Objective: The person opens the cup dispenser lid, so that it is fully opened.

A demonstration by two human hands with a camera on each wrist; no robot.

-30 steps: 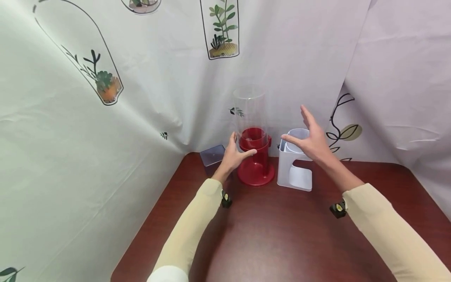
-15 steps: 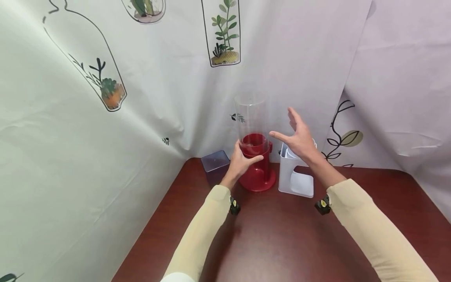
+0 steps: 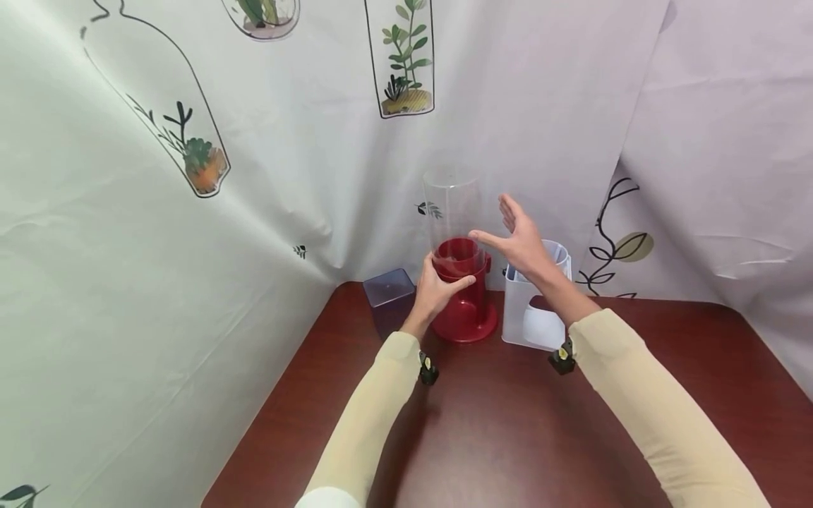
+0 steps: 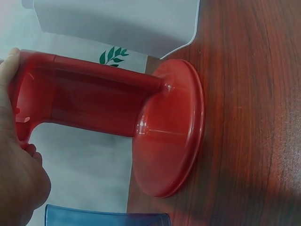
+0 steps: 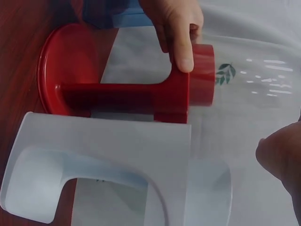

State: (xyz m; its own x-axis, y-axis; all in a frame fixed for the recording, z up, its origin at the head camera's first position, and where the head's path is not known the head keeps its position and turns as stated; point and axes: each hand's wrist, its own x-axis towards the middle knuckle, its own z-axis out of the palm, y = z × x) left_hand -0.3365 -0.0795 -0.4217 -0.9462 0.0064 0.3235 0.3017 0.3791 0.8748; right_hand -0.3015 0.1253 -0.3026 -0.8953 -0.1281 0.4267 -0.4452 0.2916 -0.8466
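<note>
A red stand (image 3: 465,326) with a round base and an upper ring stands upright at the back of the table. A tall clear cylinder (image 3: 452,201) rises from its ring. My left hand (image 3: 435,291) grips the ring from the left, thumb in front; the right wrist view shows that thumb (image 5: 182,49) on the red plastic. Beside the cylinder's right side, my right hand (image 3: 524,247) is raised with straight fingers and thumb spread. Its thumb (image 5: 282,157) appears at the right edge of the right wrist view, apart from the red stand.
Just right of the red stand is a white holder (image 3: 516,314) with a cut-out front, partly behind my right forearm. A dark translucent box (image 3: 389,291) stands to the left, close to my left wrist. White printed cloth (image 3: 540,106) hangs behind the brown table (image 3: 495,423).
My right hand has moved left, from over the white holder to beside the clear cylinder. The left hand has moved slightly right onto the red stand's ring. The head view has shifted a little.
</note>
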